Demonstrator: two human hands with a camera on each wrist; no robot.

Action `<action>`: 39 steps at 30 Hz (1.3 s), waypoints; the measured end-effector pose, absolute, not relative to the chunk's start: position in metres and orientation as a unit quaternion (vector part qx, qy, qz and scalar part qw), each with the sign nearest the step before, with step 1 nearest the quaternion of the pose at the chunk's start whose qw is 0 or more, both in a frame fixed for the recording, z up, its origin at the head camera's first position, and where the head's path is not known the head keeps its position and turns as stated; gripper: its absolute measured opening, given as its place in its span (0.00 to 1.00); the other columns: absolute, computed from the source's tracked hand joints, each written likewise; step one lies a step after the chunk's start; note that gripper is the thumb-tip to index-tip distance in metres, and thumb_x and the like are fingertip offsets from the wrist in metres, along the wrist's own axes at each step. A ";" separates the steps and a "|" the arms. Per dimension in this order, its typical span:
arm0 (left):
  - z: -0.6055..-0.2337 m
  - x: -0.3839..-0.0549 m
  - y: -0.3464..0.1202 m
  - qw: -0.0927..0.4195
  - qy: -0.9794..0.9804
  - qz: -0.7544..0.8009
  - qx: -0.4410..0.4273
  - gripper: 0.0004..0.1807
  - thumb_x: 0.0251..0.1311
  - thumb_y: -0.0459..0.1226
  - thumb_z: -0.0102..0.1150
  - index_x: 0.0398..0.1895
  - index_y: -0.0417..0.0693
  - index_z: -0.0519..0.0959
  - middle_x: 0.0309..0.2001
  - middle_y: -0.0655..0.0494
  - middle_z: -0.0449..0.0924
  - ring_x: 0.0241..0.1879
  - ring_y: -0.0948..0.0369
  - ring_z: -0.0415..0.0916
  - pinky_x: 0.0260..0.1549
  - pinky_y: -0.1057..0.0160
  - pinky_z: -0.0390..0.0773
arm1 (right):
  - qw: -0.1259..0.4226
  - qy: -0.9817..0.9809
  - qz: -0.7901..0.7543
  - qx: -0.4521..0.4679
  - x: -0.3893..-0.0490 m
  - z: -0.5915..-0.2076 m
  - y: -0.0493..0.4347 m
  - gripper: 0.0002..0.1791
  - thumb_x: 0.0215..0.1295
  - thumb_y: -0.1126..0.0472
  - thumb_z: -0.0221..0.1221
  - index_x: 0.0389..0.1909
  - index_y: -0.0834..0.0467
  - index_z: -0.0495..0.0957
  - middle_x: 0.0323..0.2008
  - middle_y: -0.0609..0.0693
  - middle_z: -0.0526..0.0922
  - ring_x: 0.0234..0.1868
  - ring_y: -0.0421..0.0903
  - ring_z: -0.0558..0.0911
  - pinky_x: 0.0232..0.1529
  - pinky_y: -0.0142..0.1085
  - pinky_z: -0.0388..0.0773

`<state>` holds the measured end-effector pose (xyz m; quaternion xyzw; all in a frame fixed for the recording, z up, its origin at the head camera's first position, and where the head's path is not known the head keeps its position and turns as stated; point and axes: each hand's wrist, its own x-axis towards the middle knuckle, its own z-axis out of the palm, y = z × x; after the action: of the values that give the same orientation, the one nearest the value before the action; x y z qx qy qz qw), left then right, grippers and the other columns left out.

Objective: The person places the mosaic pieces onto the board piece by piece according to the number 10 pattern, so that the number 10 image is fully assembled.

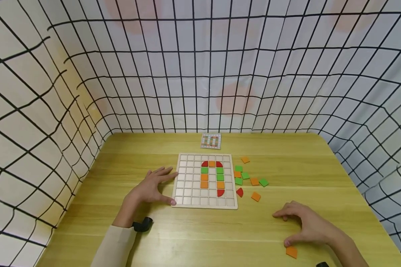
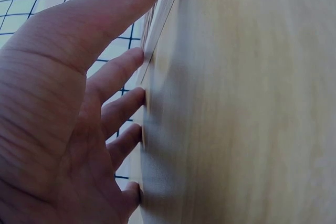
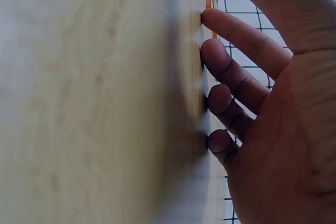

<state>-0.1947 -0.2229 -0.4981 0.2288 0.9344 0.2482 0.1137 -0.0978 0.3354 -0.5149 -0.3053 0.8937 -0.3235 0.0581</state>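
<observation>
A pale wooden grid board (image 1: 188,194) lies on the table. Red quarter-rounds (image 1: 220,193), green squares (image 1: 219,177) and orange squares (image 1: 204,184) sit in its cells, forming part of a ring. My left hand (image 1: 150,188) is spread along the board's left side, thumb and forefinger touching its edge; the left wrist view shows these fingers (image 2: 123,106) extended. Far right of the board, my right hand (image 1: 310,224) rests low over the table, fingers loosely bent and apart from the thumb. An orange tile (image 1: 291,253) lies by that thumb; whether they touch, I cannot tell.
Several loose green tiles (image 1: 263,182) and orange tiles (image 1: 256,196) lie right of the board, with a loose red quarter-round (image 1: 240,192). Behind the board is a small pattern card (image 1: 211,141). Black-gridded white cloth (image 1: 183,89) surrounds the wooden table (image 1: 187,237).
</observation>
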 end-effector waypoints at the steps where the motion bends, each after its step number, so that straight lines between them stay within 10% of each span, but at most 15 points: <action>1: -0.498 -0.195 -0.223 0.113 0.935 0.248 0.230 0.59 0.40 0.66 0.78 0.79 0.65 0.65 0.83 0.52 0.53 0.83 0.43 0.44 0.77 0.29 0.35 | 0.059 0.894 -0.322 -0.305 -0.098 -0.514 0.336 0.36 0.42 0.44 0.82 0.57 0.39 0.83 0.37 0.33 0.79 0.40 0.33 0.74 0.42 0.30 0.72; 30: -0.498 -0.194 -0.223 0.106 0.934 0.249 0.235 0.58 0.40 0.67 0.78 0.78 0.63 0.67 0.82 0.50 0.55 0.82 0.42 0.46 0.75 0.26 0.37 | 0.020 0.931 -0.308 -0.196 -0.155 -0.516 0.309 0.13 0.63 0.42 0.70 0.46 0.40 0.87 0.31 0.35 0.78 0.36 0.36 0.75 0.42 0.33 0.76; 39: -0.499 -0.195 -0.223 0.108 0.935 0.247 0.232 0.58 0.40 0.67 0.78 0.78 0.64 0.66 0.82 0.51 0.54 0.82 0.42 0.45 0.76 0.27 0.37 | 0.046 0.907 -0.319 -0.269 -0.151 -0.519 0.320 0.28 0.51 0.43 0.78 0.55 0.39 0.85 0.42 0.34 0.81 0.43 0.35 0.75 0.46 0.35 0.75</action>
<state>-0.1947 -0.2225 -0.4990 0.2319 0.9346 0.2472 0.1082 -0.1509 0.3199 -0.5189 -0.2695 0.9074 -0.3192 0.0457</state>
